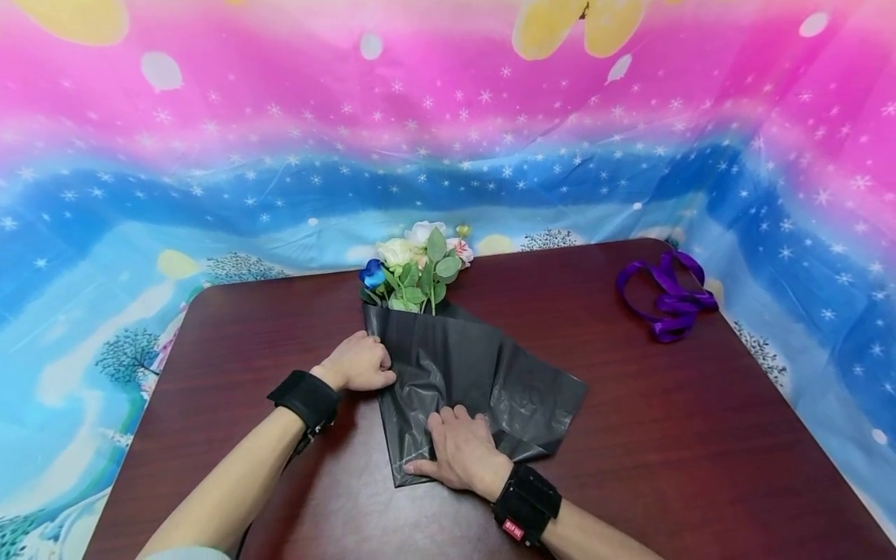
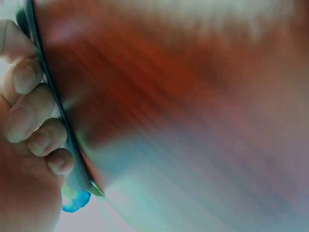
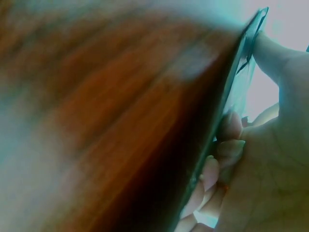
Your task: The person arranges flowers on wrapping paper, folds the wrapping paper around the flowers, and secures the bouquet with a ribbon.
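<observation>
A bouquet of flowers (image 1: 413, 264), white, blue and pink with green leaves, pokes out of black wrapping paper (image 1: 469, 350) lying on the table. At the paper's left edge, my left hand (image 1: 358, 362) grips the sheet with curled fingers. The left wrist view shows its fingertips (image 2: 21, 118) against the thin dark sheet. On the lower part of the paper, my right hand (image 1: 465, 451) presses down with fingers spread and the thumb out to the left. The flower stems are hidden inside the wrap.
A loosely looped purple ribbon (image 1: 665, 299) lies at the table's far right corner. The dark red-brown table (image 1: 630, 435) has rounded far corners. A colourful printed cloth (image 1: 448, 148) hangs behind it and along its sides.
</observation>
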Available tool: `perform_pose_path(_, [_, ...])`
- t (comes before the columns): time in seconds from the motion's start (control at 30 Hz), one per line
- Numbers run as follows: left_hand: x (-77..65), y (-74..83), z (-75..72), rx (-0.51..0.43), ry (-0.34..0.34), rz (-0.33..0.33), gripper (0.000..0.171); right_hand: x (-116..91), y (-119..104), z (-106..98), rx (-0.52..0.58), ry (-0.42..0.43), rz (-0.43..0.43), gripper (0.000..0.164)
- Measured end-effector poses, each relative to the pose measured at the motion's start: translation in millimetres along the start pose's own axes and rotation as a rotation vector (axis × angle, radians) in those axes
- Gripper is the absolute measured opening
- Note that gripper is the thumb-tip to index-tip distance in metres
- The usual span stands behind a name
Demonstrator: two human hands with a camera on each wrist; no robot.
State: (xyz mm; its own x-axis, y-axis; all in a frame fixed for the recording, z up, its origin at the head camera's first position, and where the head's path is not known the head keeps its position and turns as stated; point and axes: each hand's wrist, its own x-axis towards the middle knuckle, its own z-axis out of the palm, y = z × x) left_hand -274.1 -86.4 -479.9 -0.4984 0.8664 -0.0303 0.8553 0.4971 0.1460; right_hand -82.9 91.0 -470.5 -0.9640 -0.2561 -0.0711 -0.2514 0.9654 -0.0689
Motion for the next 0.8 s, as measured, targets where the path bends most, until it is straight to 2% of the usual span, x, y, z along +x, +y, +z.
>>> perform_pose_path(0.2, [2.9, -13.3, -4.5, -0.022, 0.008, -0.038, 0.044, -1, 0, 0, -0.017, 0.048, -0.015, 0.064])
perform_pose_path(0.37, [10.3, -22.7, -3.6, -0.014, 0.009, -0.065, 0.042, -2, 1, -1, -0.013, 0.036, -0.015, 0.063])
perform_pose_path(0.63, [24.5, -40.8, -8.1, 0.050, -0.085, -0.173, 0.039, -1, 2, -2, 0.012, -0.025, -0.009, 0.062])
perform_pose_path(0.8, [27.4, -52.6, -8.6, 0.051, -0.085, -0.205, 0.036, 0, 2, -2, 0.000, -0.030, -0.013, 0.063])
